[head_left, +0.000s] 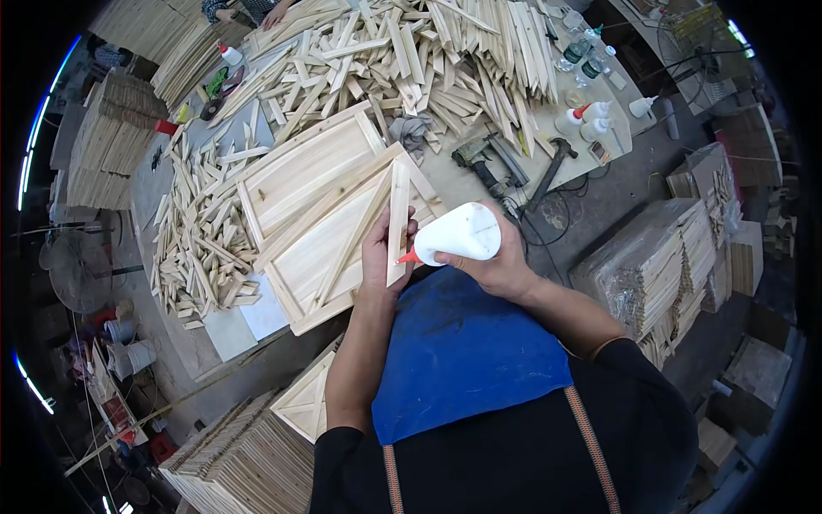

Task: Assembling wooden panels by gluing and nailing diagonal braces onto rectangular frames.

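Note:
My left hand (pixel 377 248) is closed around a light wooden strip (pixel 399 214), which stands tilted up with its near end toward me. In my right hand (pixel 503 265) is a white glue bottle (pixel 467 233), tipped on its side. Its red nozzle (pixel 408 256) touches or nearly touches the strip's near end. Beneath the strip lies a wooden panel (pixel 338 221) with a frame and a diagonal piece. Another framed panel (pixel 308 176) lies partly under it, farther off.
Heaps of wooden strips (pixel 411 60) and short wood pieces (pixel 201 231) cover much of the table. A nail gun (pixel 479 167), a hammer (pixel 552 171) and several white bottles (pixel 595 128) lie at right. Wrapped wood stacks (pixel 646 257) stand beyond; stacked panels (pixel 248 454) stand near left.

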Motion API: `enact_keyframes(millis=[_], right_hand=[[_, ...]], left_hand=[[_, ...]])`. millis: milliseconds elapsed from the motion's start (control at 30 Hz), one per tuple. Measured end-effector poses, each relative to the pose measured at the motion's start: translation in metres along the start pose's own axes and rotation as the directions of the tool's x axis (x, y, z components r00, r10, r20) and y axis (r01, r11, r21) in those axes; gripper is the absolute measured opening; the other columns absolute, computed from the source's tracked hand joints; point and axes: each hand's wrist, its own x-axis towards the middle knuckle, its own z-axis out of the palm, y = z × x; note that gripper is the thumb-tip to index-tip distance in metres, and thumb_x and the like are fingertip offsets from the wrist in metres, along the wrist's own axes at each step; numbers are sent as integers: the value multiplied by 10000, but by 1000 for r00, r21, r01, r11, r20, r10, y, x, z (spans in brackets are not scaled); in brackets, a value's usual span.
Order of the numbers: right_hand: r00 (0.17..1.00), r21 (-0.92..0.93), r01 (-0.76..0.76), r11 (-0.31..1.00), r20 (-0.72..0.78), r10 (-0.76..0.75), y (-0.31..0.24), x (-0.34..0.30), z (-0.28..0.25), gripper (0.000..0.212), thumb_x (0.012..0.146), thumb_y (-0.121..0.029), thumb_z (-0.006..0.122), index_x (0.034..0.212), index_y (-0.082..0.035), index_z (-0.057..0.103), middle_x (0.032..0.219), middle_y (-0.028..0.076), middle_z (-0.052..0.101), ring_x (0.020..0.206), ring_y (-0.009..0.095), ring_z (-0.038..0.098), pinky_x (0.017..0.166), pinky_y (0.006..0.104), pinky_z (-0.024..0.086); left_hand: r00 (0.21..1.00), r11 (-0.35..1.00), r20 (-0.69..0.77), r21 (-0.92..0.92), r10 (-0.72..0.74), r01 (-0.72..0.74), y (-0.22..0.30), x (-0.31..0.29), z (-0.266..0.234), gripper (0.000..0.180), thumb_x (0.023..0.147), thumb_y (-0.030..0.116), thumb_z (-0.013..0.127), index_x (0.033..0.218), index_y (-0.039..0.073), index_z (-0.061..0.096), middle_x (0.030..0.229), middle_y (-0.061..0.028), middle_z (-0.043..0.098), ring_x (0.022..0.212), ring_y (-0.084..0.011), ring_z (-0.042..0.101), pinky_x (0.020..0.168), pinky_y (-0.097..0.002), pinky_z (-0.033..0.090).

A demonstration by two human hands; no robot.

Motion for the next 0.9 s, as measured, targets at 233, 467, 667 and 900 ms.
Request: enact_keyframes(millis=[233,467,667,900], right_hand=[[997,-26,55,998,-51,-56,6,7,-4,484,817,-87,886,1187,-14,583,1075,73,710,1012,138,683,884,301,549],[965,-4,132,991,-228,-130,16,39,-15,434,842,-99,868,1170,2,602,1080,103,739,1009,158,715,875,310,570],[904,163,89,983,-427,-11,54,84,-45,386,888,-130,829,1196,-18,625,1076,84,733,951,150,710,749,275,575],[650,889,-267,371,-118,751,189,92,-94,361,962,-305,736,1162,-14,662,1009,92,699,854,195,679,614,258,551]], left_hand=[[994,999,-105,-35,-5,1,-3,-2,10,347,1086,281,489,1251,-8,587,1016,-132,662,799,-202,593,726,-334,537],[990,995,118,-60,-77,85,-2,-1,-10,352,1084,267,492,1298,0,573,1030,-127,660,811,-197,609,730,-322,532],[986,995,138,-17,-91,94,0,-9,-4,329,1076,266,508,1232,-11,588,1025,-139,650,802,-194,581,709,-318,497],[963,739,-127,667,239,-95,24,-21,-19,270,1030,166,604,1235,0,664,1053,-123,658,893,-211,610,759,-334,513]])
